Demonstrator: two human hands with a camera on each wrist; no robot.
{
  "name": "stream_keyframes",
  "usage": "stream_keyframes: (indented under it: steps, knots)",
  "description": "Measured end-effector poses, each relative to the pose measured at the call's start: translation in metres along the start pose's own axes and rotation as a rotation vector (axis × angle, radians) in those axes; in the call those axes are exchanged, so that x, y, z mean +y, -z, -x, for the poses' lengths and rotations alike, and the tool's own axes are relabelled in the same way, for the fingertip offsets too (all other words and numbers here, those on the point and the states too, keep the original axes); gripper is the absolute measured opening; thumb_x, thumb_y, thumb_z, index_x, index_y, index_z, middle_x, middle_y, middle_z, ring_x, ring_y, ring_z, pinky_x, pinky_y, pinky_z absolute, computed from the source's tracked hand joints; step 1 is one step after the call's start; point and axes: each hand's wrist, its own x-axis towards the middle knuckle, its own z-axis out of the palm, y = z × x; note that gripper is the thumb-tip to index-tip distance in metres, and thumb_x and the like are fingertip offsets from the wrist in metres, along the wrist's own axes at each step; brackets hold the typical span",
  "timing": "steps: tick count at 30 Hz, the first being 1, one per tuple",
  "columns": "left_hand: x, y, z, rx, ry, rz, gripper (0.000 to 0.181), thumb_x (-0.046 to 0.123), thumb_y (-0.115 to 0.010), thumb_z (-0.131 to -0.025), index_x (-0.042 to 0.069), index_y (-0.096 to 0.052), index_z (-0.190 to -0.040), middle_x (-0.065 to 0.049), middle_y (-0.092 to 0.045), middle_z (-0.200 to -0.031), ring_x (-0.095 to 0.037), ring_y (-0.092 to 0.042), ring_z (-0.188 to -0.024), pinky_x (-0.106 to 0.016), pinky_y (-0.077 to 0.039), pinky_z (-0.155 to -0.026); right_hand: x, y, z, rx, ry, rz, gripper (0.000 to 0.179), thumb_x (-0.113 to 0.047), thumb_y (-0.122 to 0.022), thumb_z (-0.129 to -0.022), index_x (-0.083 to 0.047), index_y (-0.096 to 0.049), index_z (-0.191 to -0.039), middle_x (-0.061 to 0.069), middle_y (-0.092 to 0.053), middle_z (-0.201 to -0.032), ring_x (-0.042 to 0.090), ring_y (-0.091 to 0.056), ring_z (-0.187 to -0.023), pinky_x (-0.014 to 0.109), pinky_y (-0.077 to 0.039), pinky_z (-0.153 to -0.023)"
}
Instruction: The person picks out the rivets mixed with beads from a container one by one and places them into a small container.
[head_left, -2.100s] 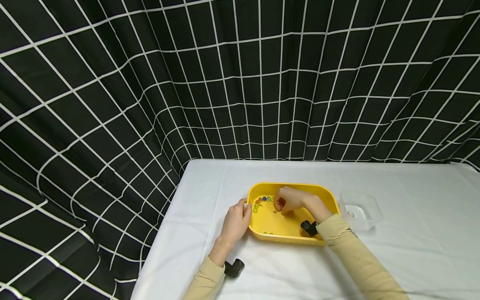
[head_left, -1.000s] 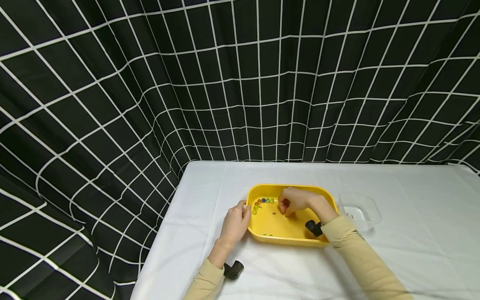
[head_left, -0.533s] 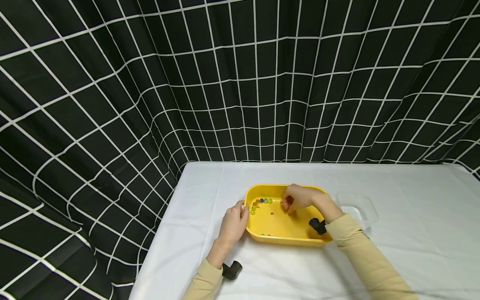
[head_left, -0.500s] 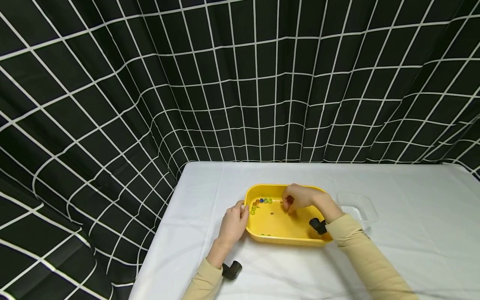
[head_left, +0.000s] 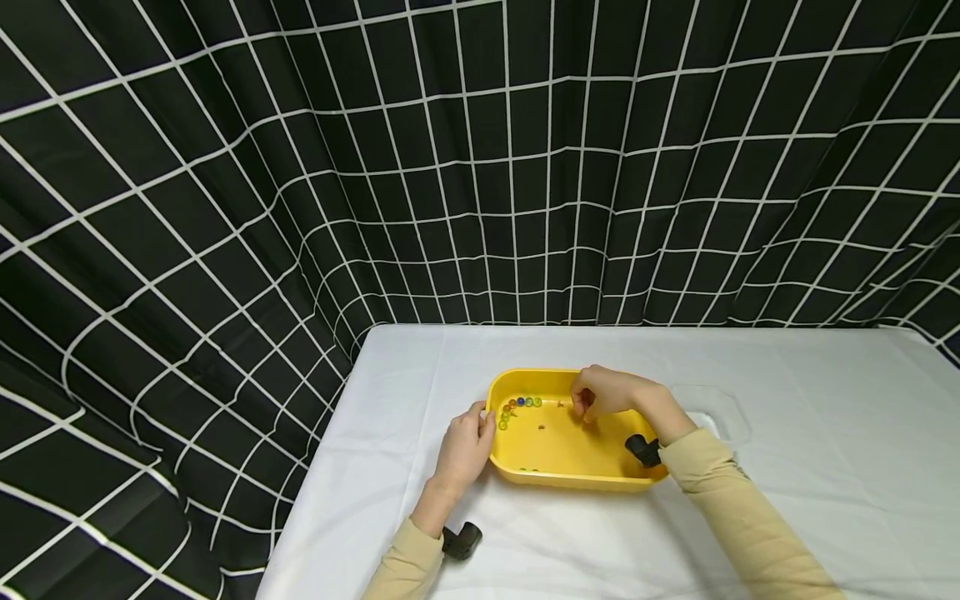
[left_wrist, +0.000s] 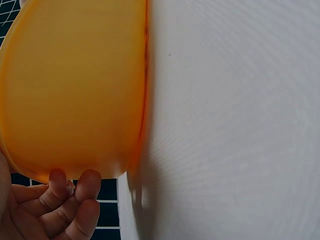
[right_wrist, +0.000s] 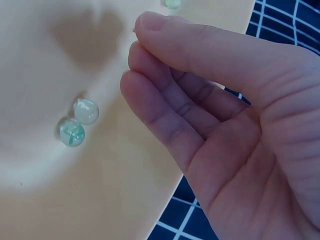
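Note:
At the left end of the yellow tub [head_left: 570,481], my left hand [head_left: 462,448] grips the rim, thumb over the edge and fingers outside; curled fingers [left_wrist: 87,186] meet the orange-looking wall in the left wrist view. My right hand [head_left: 606,392] is low inside the tub, thumb and fingertips drawn together. A dark speck shows at its thumb tip in the right wrist view; what it pinches is mostly hidden. Two small brownish pieces, one [head_left: 560,404] farther back and another [head_left: 542,427] nearer, lie on the floor. Several glass marbles, including a blue marble [head_left: 521,402], line the back left corner.
Two clear marbles, one green-streaked marble [right_wrist: 72,132] among them, lie by the front wall. A transparent plastic box [head_left: 731,408] stands right of the tub, partly behind the right wrist. A white cloth [head_left: 825,433] covers the table; a black gridded curtain [head_left: 480,167] hangs behind.
My right hand has shifted right inside the tub, fingers kept together. The farther brownish piece has come into sight left of it. My left hand keeps its grip; the view has drifted slightly.

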Motion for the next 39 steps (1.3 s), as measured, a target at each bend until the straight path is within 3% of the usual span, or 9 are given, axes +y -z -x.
stream_keyframes:
  steps: [17, 29, 39]
  knots:
    - [0.001, -0.001, 0.001, 0.008, -0.004, -0.004, 0.032, 0.014, -0.049, -0.095, -0.011, -0.056, -0.115, 0.004, -0.045, -0.058, -0.005, -0.039, -0.046, -0.019, -0.035, -0.043, 0.002, 0.009, 0.016, 0.039, 0.017, 0.023, 0.016, 0.012, -0.066, -0.069, -0.003, -0.061, -0.069, -0.003, -0.055, -0.064, 0.005, -0.044, -0.06, 0.021, -0.04, -0.057]
    - [0.001, -0.001, 0.002, 0.003, 0.008, 0.006, 0.032, 0.015, -0.048, -0.096, -0.009, -0.056, -0.116, 0.003, -0.046, -0.06, -0.005, -0.04, -0.046, -0.019, -0.036, -0.042, 0.003, 0.016, 0.027, 0.045, -0.063, 0.017, 0.012, 0.008, -0.07, -0.072, -0.002, -0.063, -0.073, -0.001, -0.055, -0.066, 0.009, -0.045, -0.06, 0.023, -0.041, -0.058]
    - [0.004, 0.002, 0.002, -0.009, 0.01, 0.016, 0.032, 0.014, -0.048, -0.096, -0.01, -0.056, -0.116, 0.003, -0.046, -0.059, -0.005, -0.04, -0.046, -0.019, -0.036, -0.042, 0.005, 0.02, 0.037, 0.057, -0.052, 0.013, 0.013, 0.01, -0.07, -0.073, -0.001, -0.063, -0.072, 0.001, -0.056, -0.065, 0.009, -0.046, -0.059, 0.022, -0.043, -0.058]
